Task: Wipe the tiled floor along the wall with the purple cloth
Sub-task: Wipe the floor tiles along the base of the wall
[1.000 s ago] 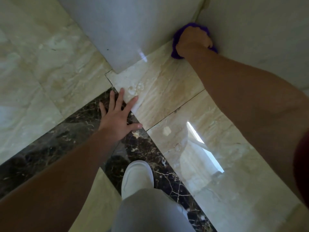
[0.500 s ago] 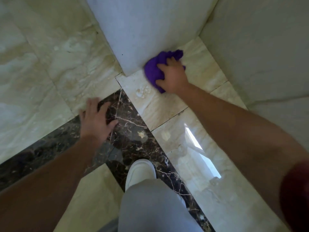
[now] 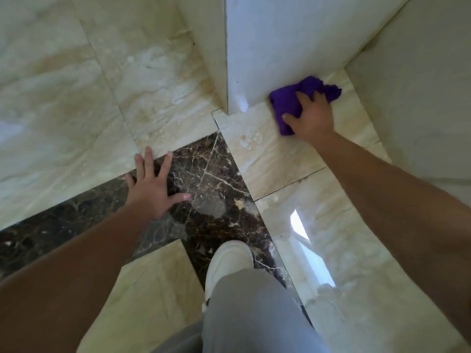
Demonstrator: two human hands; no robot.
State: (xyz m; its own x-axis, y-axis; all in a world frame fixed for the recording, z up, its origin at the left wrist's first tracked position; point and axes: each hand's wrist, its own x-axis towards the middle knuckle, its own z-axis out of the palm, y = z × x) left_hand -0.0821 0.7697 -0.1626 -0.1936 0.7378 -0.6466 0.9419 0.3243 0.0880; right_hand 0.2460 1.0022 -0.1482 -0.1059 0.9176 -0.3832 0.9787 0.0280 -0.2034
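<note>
The purple cloth [image 3: 290, 103] lies bunched on a beige marble floor tile [image 3: 267, 154], pressed against the foot of the white wall [image 3: 280, 47]. My right hand [image 3: 312, 115] covers the cloth's near right part, fingers gripping it. My left hand [image 3: 153, 186] rests flat on the floor with fingers spread, over the dark brown marble strip [image 3: 211, 179] where it meets the beige tile. It holds nothing.
The wall ends in an outer corner [image 3: 226, 108] left of the cloth. A second wall [image 3: 420, 85] closes the narrow recess on the right. My white shoe [image 3: 229, 263] and grey trouser leg [image 3: 254, 314] stand on the dark strip. Small wet spots [image 3: 251, 141] lie near the corner.
My right hand has dragged the cloth out of the far recess corner along the wall foot toward the outer corner. My left hand shifted left and set down flat again.
</note>
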